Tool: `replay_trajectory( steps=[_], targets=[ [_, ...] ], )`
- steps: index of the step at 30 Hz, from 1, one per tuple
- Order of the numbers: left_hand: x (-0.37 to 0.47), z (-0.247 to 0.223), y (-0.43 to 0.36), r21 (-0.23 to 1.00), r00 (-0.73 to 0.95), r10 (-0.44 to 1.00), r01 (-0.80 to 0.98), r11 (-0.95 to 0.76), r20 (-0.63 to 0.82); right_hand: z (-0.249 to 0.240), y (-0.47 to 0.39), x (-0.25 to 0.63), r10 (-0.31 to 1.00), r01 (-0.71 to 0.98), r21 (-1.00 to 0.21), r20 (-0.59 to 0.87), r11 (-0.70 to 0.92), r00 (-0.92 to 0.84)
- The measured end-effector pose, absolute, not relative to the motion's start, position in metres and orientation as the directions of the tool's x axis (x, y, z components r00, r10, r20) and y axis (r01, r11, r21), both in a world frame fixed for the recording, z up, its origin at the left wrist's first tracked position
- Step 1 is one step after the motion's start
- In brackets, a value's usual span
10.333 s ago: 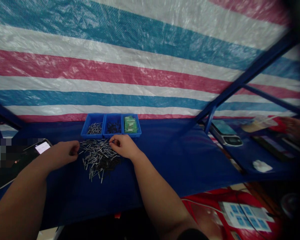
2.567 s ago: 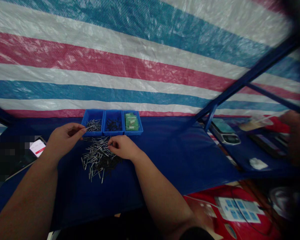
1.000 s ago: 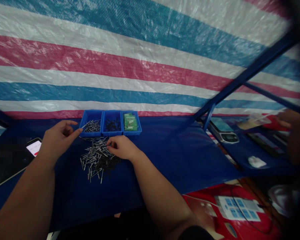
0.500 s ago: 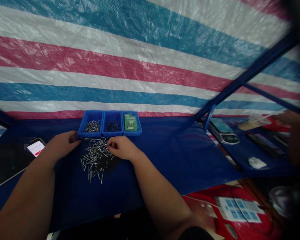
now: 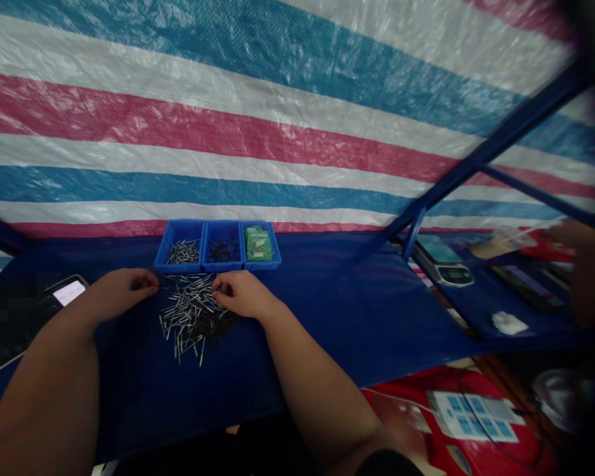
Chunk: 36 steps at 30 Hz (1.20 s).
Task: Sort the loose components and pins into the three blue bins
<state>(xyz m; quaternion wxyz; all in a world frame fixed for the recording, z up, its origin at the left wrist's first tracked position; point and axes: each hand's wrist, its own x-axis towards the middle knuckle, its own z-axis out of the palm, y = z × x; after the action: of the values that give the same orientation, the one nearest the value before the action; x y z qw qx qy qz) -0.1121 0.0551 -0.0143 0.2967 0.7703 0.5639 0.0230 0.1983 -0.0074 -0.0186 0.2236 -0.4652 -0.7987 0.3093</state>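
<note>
My left hand (image 5: 123, 291) is closed in a pinch at the left of a loose pile. A thin silver pin (image 5: 163, 287), like a blind rivet, sticks out from its fingertips. My right hand (image 5: 240, 293) is also pinched, its fingertips at the upper right of the pile; anything between them is hidden. The pile mixes silver rivet-like pins (image 5: 191, 297) with small dark pieces (image 5: 215, 324). Behind it stand three joined blue bins: silver pins (image 5: 183, 252) fill the left one, dark pieces (image 5: 224, 250) the middle, green-and-white packets (image 5: 258, 243) the right.
A phone with a lit screen (image 5: 69, 292) lies left on the blue tabletop (image 5: 347, 297). Beyond a blue metal frame (image 5: 436, 192) are a digital scale (image 5: 449, 270) and another person's blurred arm (image 5: 582, 271). Striped sheeting (image 5: 228, 145) hangs behind.
My left hand has drawn back slightly from the left bin's front corner, and a pin now shows at its fingertips. My right hand has hardly moved. The phone's screen shows different content.
</note>
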Motion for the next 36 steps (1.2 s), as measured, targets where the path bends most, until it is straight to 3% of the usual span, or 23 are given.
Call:
replay_trajectory(
  steps=[4, 8, 10, 13, 17, 24, 32, 36],
  targets=[
    [-0.105, 0.004, 0.043, 0.728, 0.477, 0.843, 0.666, -0.162, -0.249, -0.018, -0.008, 0.198, 0.886, 0.618, -0.698, 0.051, 0.362, -0.462],
    [-0.084, 0.018, 0.037, 0.795, 0.215, 0.977, 0.592, -0.129, -0.002, -0.019, -0.007, 0.198, 0.883, 0.616, -0.691, 0.069, 0.378, -0.465],
    [-0.074, 0.019, 0.037, 0.819, 0.107, 0.994, 0.567, -0.087, 0.032, -0.02, -0.007, 0.197, 0.88, 0.615, -0.685, 0.08, 0.39, -0.469],
    [-0.07, 0.016, 0.039, 0.853, 0.074, 0.997, 0.517, -0.069, 0.036, -0.02, -0.007, 0.197, 0.881, 0.62, -0.684, 0.07, 0.384, -0.468],
    [-0.082, 0.009, 0.041, 0.789, 0.132, 0.991, 0.604, -0.11, 0.036, -0.019, -0.007, 0.198, 0.884, 0.622, -0.693, 0.049, 0.365, -0.464],
    [-0.095, -0.003, 0.045, 0.607, 0.429, 0.879, 0.761, -0.228, -0.208, -0.02, -0.007, 0.198, 0.885, 0.615, -0.7, 0.053, 0.364, -0.463],
    [-0.098, -0.016, 0.053, 0.429, 0.387, 0.892, 0.864, -0.264, -0.232, -0.018, -0.007, 0.199, 0.878, 0.606, -0.7, 0.063, 0.377, -0.474],
    [-0.097, -0.018, 0.054, 0.408, 0.386, 0.895, 0.871, -0.274, -0.224, -0.017, -0.008, 0.198, 0.882, 0.616, -0.698, 0.046, 0.364, -0.469]
  ],
)
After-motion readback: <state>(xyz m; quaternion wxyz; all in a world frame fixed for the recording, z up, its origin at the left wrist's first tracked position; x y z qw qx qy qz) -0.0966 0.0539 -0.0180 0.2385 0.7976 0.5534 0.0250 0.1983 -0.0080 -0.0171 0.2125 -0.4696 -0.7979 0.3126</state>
